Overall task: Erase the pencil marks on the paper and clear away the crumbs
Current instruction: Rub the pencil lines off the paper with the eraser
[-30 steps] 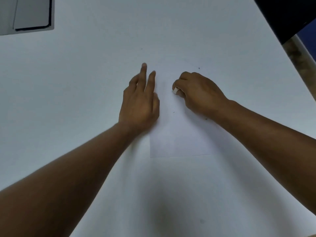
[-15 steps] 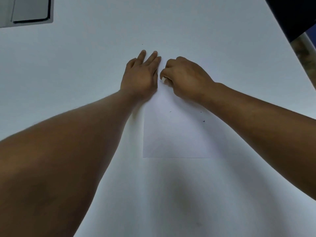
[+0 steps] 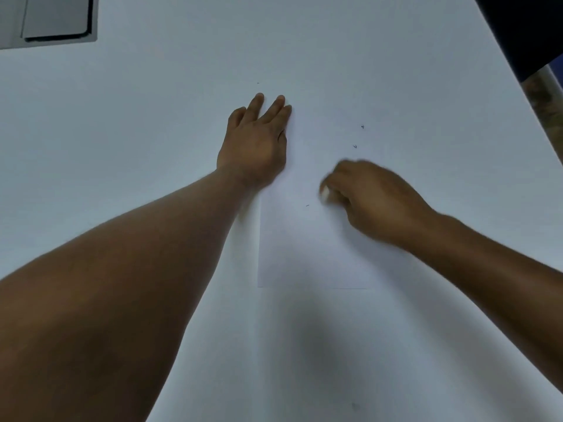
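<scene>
A white table [image 3: 152,132] fills almost the whole view. Its surface is plain and matte, with a soft grey shadow near the bottom edge of the picture. In the far left corner lies a flat grey device [image 3: 51,19] with a dark edge, partly cut by the frame. In the far right corner the table ends, and behind it there is something dark [image 3: 524,28] and a small piece of mottled floor [image 3: 545,95].

The paper [image 3: 304,254] lies in the middle of the table, white on white, so only its near edge and left edge are easy to see. The left hand [image 3: 254,141] lies flat on the far left part of the paper, palm down, with the fingers straight and a little apart, pressing it to the table. The right hand [image 3: 371,199] is over the right side of the paper and is blurred. Its fingers are curled together and pinch a small white eraser [image 3: 325,193], of which only the tip shows at the fingertips.

A few tiny dark crumbs [image 3: 355,146] lie on the sheet beyond the right hand, and one more lies just left of the eraser. Whether pencil marks are on the paper, I cannot tell.
</scene>
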Demonstrator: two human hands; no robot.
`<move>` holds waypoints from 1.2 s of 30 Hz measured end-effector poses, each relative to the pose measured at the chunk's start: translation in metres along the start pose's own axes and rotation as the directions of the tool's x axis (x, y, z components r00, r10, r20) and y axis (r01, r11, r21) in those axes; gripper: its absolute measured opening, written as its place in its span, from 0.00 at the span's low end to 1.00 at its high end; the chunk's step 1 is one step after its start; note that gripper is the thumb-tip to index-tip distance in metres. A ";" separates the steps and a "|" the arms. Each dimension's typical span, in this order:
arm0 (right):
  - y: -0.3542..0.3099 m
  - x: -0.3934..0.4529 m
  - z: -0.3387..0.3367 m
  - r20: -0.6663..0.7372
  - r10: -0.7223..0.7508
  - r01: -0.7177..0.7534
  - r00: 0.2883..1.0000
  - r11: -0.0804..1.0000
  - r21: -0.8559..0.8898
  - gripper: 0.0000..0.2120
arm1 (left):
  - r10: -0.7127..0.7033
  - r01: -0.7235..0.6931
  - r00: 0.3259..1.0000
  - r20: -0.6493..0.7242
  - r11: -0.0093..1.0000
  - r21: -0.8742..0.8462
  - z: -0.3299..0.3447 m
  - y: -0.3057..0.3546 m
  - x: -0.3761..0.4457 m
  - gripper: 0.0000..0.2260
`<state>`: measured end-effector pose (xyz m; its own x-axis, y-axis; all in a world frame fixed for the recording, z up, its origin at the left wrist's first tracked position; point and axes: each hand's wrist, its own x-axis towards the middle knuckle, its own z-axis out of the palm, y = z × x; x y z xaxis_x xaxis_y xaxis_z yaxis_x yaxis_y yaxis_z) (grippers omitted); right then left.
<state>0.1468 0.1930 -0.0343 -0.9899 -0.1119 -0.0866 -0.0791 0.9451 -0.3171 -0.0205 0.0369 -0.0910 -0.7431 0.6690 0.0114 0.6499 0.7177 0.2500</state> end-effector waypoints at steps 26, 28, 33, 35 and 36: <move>0.009 0.057 -0.012 -0.129 0.092 -0.106 0.987 0.989 -0.106 0.11 | -0.018 0.018 1.000 -0.001 1.000 0.010 0.001 -0.002 0.000 0.24; 0.011 0.091 -0.013 -0.170 0.133 -0.159 0.976 0.975 -0.152 0.11 | -0.013 0.012 1.000 0.005 1.000 0.010 -0.001 -0.002 -0.001 0.25; 0.004 0.112 -0.004 -0.121 0.147 -0.169 0.982 0.966 -0.198 0.10 | -0.017 0.016 1.000 0.010 1.000 0.017 -0.004 0.003 -0.004 0.28; 0.003 0.094 0.001 -0.155 0.117 -0.149 0.981 0.965 -0.217 0.11 | -0.022 0.021 1.000 0.019 0.999 0.037 -0.004 0.003 -0.004 0.27; 0.004 0.080 0.005 -0.172 0.094 -0.132 0.981 0.965 -0.227 0.11 | -0.022 0.021 1.000 0.022 0.998 0.052 -0.003 0.004 -0.004 0.27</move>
<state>0.0677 0.1860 -0.0468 -0.9983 0.0320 0.0478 0.0281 0.9964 -0.0798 -0.0154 0.0363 -0.0869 -0.7538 0.6569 -0.0155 0.6415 0.7408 0.1991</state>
